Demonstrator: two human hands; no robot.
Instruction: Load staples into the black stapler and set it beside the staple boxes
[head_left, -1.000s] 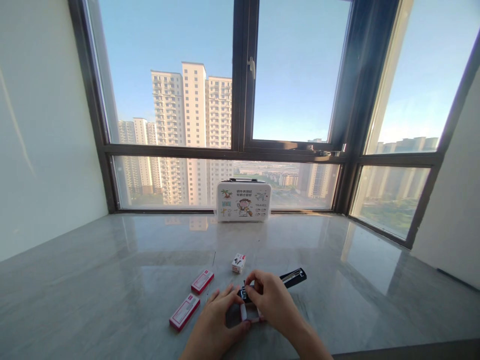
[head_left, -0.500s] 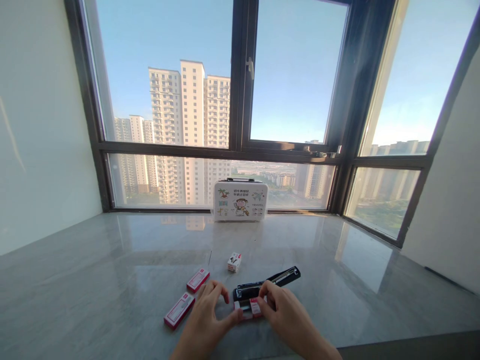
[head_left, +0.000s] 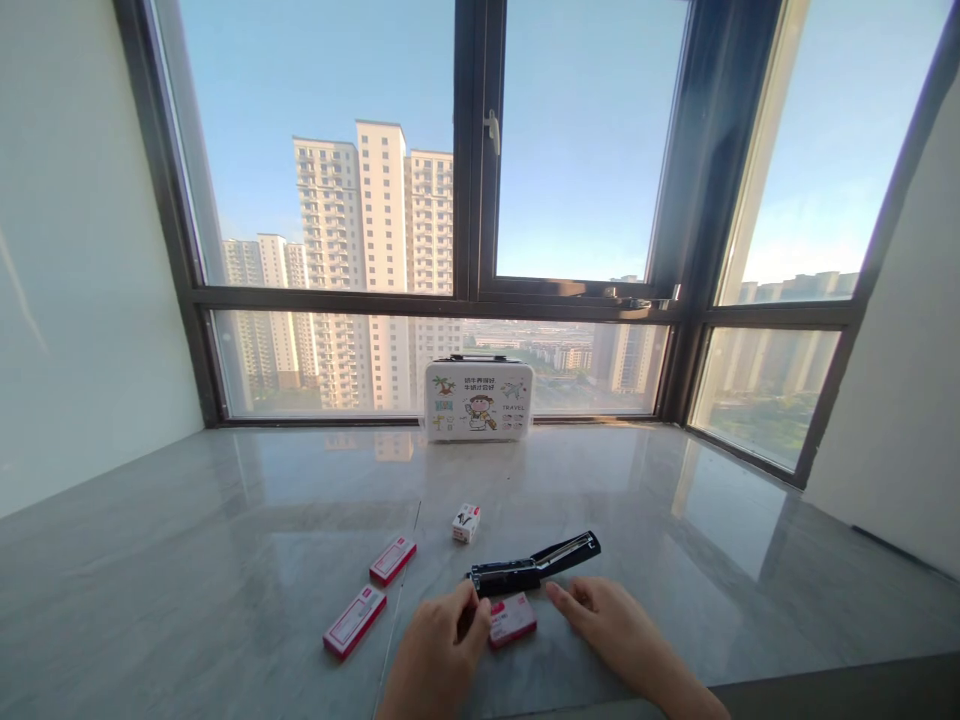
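An opened black stapler (head_left: 506, 577) lies on the stone ledge, its long arm swung out to the right. My left hand (head_left: 439, 650) is closed in a pinch at the stapler's left end; what it pinches, if anything, is too small to make out. In front of the stapler rests a pink-and-white staple box (head_left: 513, 621), its left edge close to my left fingers. My right hand (head_left: 619, 635) is just right of that box, apart from it, with nothing in its loosely bent fingers.
Two more pink-and-white boxes, a nearer one (head_left: 355, 622) and a farther one (head_left: 393, 560), lie to the left. A small white box (head_left: 466, 523) sits behind the stapler. A white cartoon-printed case (head_left: 479, 402) stands against the window.
The staple box, earlier held between both hands with its inside showing, now lies released and looks closed. My right hand has drawn away rightward; my left fingers have come together by the stapler.
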